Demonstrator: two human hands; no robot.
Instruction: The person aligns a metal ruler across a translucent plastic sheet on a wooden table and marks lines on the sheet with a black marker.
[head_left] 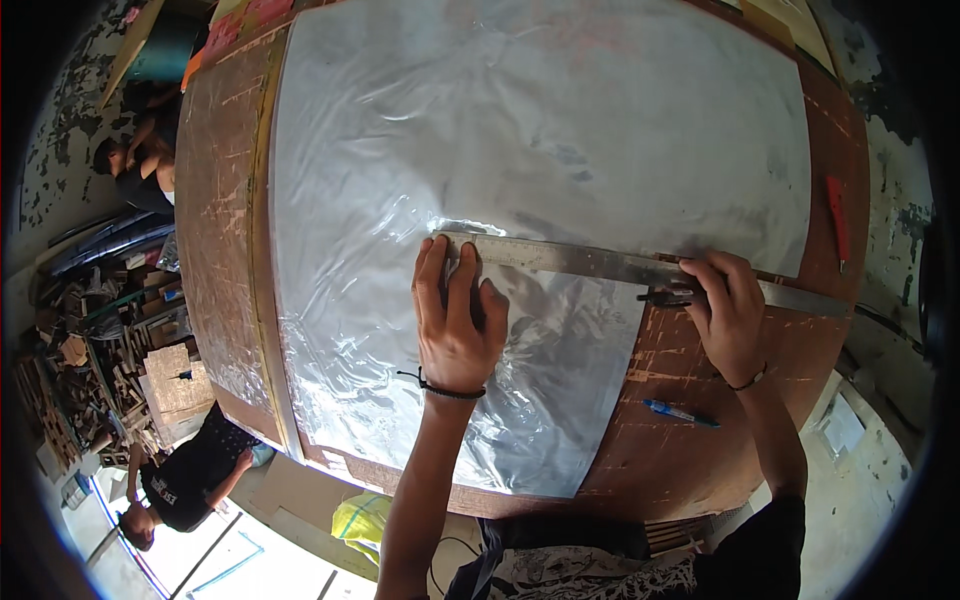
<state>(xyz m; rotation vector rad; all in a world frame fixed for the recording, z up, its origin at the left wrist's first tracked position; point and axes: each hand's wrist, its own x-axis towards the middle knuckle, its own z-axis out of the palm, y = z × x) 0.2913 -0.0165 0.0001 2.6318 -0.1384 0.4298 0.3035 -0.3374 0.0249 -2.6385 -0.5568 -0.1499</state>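
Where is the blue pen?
The blue pen lies on the brown table, low on the person's right, just below the right hand near the silver sheet.

Left hand (455,320) flat on steel ruler (640,268) over foil sheet (520,150), right hand (728,315) seemingly gripping a dark cutter (668,296)

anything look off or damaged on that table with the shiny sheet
The silver sheet is wrinkled and puckered around the left hand pressing the metal ruler, and its near part lies creased. The brown tabletop is badly scratched, with chipped pale patches. Nothing looks spilled.
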